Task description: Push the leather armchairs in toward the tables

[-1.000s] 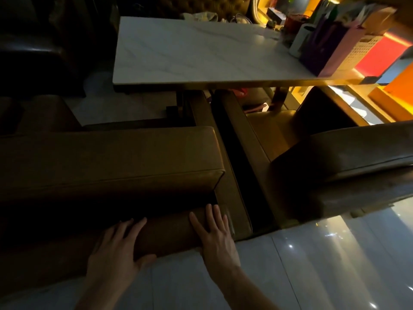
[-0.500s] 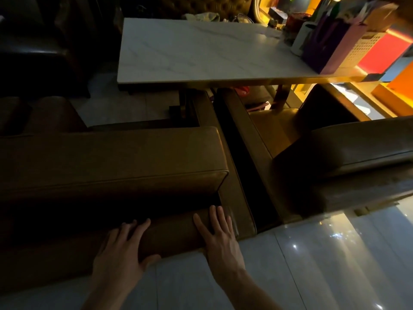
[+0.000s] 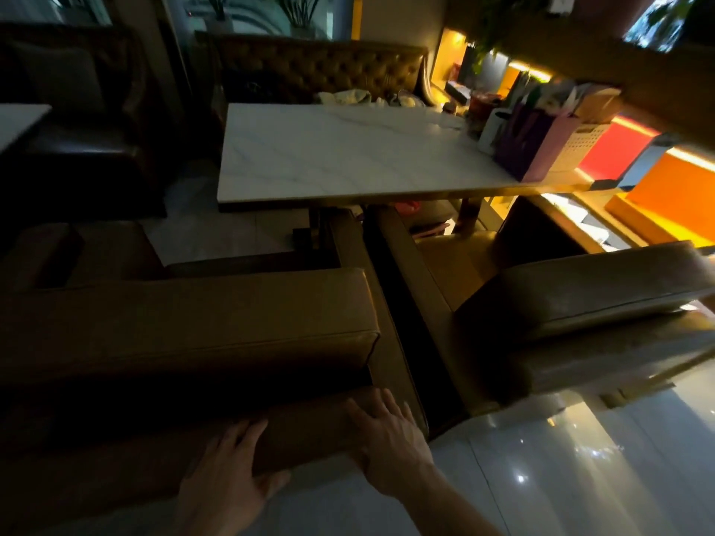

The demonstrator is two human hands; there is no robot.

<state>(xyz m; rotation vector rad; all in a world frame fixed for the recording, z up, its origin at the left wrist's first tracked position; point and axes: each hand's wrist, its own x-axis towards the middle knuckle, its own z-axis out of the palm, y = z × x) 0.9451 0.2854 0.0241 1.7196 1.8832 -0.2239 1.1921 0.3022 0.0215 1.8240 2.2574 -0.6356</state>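
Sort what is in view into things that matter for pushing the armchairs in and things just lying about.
Part of the job:
tan leather armchair being pushed
second tan leather armchair beside it
white marble-topped table
left hand
right hand

Just lying about:
purple paper gift bag
white perforated basket
tufted brown bench

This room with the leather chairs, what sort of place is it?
Probably a café or restaurant seating area: a marble-topped table with leather armchairs drawn up to it, a tufted booth bench behind, and another table at the left edge.
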